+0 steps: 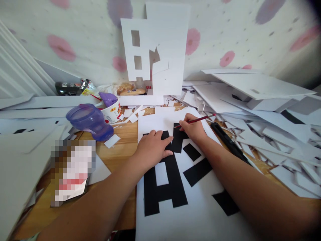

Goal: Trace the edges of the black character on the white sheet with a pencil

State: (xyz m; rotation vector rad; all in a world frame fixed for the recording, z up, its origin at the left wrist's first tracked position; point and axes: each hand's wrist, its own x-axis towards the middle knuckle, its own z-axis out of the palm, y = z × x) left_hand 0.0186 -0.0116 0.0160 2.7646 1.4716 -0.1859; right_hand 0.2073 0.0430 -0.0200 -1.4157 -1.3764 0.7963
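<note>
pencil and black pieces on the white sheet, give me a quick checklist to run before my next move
1. Red pencil gripped in the right hand, tip down by the narrow black piece: ok
2. Left hand resting on the big black cut-out: ok
3. White sheet free of other black pieces: not ok, several lie to the right of the cut-out
4. Long black tool clear of both hands: ok, it lies beyond the right forearm
5. Purple cup off the sheet: ok, it is to the left
6. Pencil line visible on the narrow piece: cannot tell
</note>
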